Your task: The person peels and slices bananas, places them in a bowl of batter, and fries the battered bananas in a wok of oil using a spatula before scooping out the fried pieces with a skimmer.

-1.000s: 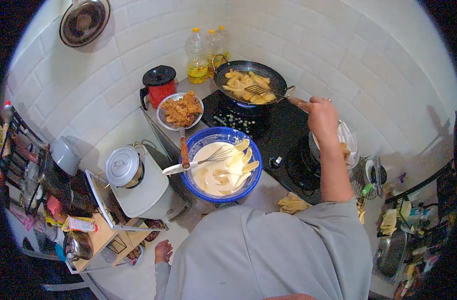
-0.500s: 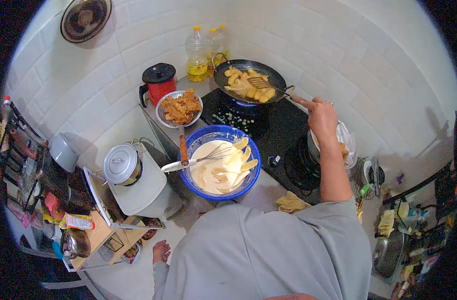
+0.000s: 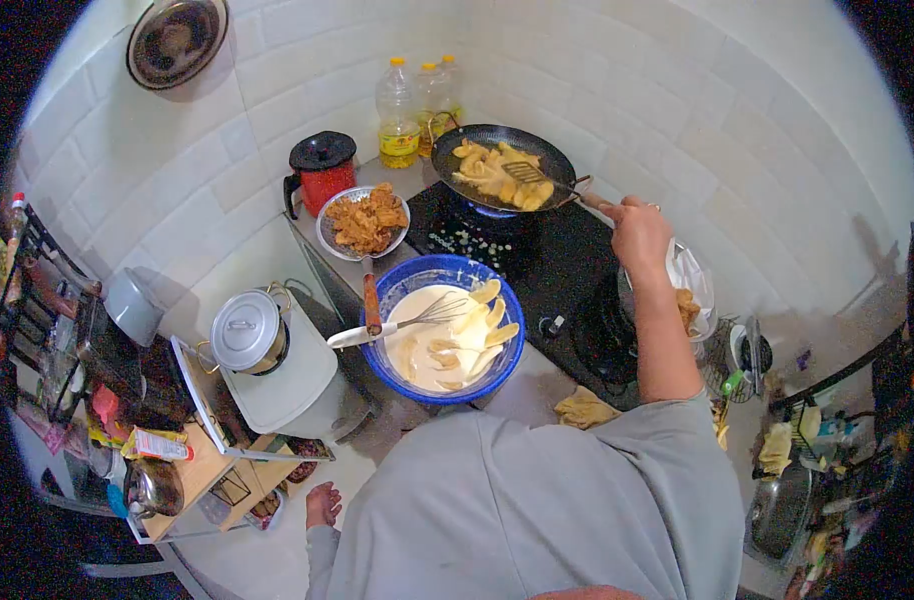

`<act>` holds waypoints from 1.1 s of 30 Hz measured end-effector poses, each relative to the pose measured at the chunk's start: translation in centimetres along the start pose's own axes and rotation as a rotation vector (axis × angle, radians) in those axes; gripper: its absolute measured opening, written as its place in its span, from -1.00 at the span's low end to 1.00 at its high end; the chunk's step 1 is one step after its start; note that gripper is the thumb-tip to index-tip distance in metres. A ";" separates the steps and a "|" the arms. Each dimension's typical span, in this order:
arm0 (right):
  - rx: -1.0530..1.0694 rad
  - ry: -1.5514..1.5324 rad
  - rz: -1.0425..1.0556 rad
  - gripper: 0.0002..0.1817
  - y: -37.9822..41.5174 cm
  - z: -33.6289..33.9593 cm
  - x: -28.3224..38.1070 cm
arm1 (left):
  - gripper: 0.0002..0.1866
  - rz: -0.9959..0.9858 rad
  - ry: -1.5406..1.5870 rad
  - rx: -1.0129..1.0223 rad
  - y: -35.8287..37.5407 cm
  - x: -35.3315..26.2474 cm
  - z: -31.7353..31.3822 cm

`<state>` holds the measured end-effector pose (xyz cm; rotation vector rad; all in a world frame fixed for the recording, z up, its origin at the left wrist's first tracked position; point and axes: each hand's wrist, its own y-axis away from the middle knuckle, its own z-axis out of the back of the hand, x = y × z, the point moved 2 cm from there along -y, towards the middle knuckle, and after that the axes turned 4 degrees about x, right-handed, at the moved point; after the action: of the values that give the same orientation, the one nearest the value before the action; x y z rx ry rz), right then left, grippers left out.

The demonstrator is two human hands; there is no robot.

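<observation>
My right hand [image 3: 641,237] is closed around the handle of a slotted spatula [image 3: 524,172]. The spatula's blade rests among pale golden, battered pieces [image 3: 489,182] frying in a dark wok [image 3: 565,165] over a blue flame. Low beside my body hangs my left hand [image 3: 323,504], fingers loosely curled and apart, holding nothing. Between me and the stove, a blue bowl [image 3: 518,348] contains cream-coloured batter [image 3: 409,350] with several banana slices [image 3: 502,334]. A whisk [image 3: 435,312] lies across it, its white handle over the left rim.
Browned fried pieces [image 3: 367,220] fill a strainer behind the bowl. A red pot [image 3: 326,182] and oil bottles [image 3: 398,120] stand along the wall. Right of the stove is a paper-lined container [image 3: 692,275]. A lidded pot [image 3: 245,328] sits at left; a cloth [image 3: 585,408] lies by the counter edge.
The spatula blade has shifted slightly within the wok, and the frying pieces lie a little differently. My right hand keeps its hold; the whole view has moved slightly.
</observation>
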<state>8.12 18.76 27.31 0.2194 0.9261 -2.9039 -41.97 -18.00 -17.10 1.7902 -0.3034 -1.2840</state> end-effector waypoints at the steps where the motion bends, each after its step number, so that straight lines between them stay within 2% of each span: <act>1: 0.018 0.003 0.002 -0.65 0.0 0.2 0.1 | -0.77 -0.001 0.002 0.000 0.3 -0.3 0.0; 3: 0.039 0.005 0.003 -0.65 -0.3 0.0 0.0 | -0.76 0.144 0.095 -0.014 1.3 -0.7 0.0; 5: 0.085 0.023 -0.107 -0.57 -1.2 -1.2 -0.5 | -0.76 0.142 0.088 -0.020 1.3 -0.6 0.1; 11: 0.076 -0.034 -0.217 -0.63 -3.1 -3.8 1.1 | -0.78 0.103 0.073 -0.050 0.9 -0.1 0.3; 14: 0.065 0.017 -0.187 -0.66 -4.3 -8.0 0.3 | -0.79 0.079 0.077 -0.066 0.7 0.3 0.1; 17: 0.154 -0.026 -0.163 -0.70 -4.2 -6.1 1.4 | -0.79 0.075 0.072 -0.076 1.2 0.2 0.1; 22: 0.150 -0.078 -0.139 -0.75 -4.1 -5.1 0.8 | -0.80 0.102 0.096 -0.018 0.6 1.4 0.9; 24: 0.145 -0.080 -0.134 -0.76 -4.4 -5.3 0.6 | -0.79 0.064 0.067 -0.042 2.2 0.1 0.1; 28: 0.211 -0.047 -0.156 -0.78 -4.7 -7.6 0.8 | -0.77 -0.035 -0.008 -0.043 0.7 0.7 0.1; 33: 0.110 -0.078 -0.135 -0.70 -4.4 -6.6 1.4 | -0.82 0.101 0.135 -0.070 0.4 0.9 0.4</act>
<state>6.95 26.15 24.30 0.0526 0.7995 -3.0658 -41.81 -18.96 -17.43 1.7691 -0.2667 -1.0849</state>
